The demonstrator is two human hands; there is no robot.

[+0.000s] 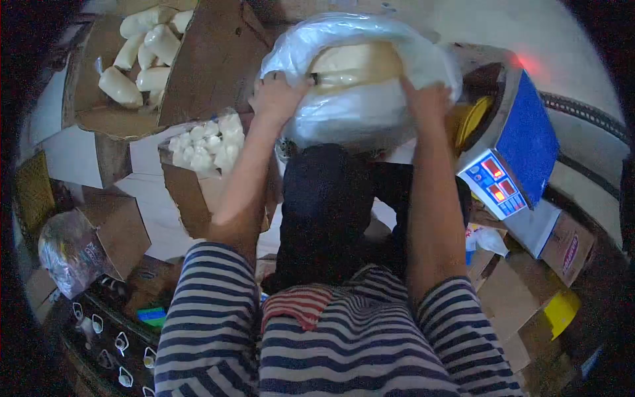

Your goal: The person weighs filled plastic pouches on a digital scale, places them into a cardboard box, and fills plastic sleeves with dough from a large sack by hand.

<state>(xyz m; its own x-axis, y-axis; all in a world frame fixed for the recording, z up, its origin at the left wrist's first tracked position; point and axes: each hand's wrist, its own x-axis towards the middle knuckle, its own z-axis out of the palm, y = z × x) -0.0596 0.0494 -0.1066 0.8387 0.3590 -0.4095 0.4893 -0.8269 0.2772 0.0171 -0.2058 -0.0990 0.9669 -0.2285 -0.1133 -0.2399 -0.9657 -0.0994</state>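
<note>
A large translucent plastic bag (357, 119) stands in front of my knees, its mouth folded back around a pale, creamy mass (360, 59). My left hand (276, 98) rests on the bag's left side, its fingers curled over the plastic rim. On the right side, my right hand (428, 100) is at the inner edge of the bag, blurred by motion, so its fingers are hard to make out. A small dark object shows beside my left fingertips, too small to name.
Filled pale bags lie in a cardboard box (198, 66) at upper left. Below it, a smaller box (188, 192) holds small white pieces. A blue scale (526, 132) with lit red digits stands at right. Bottles (122, 344) sit at lower left.
</note>
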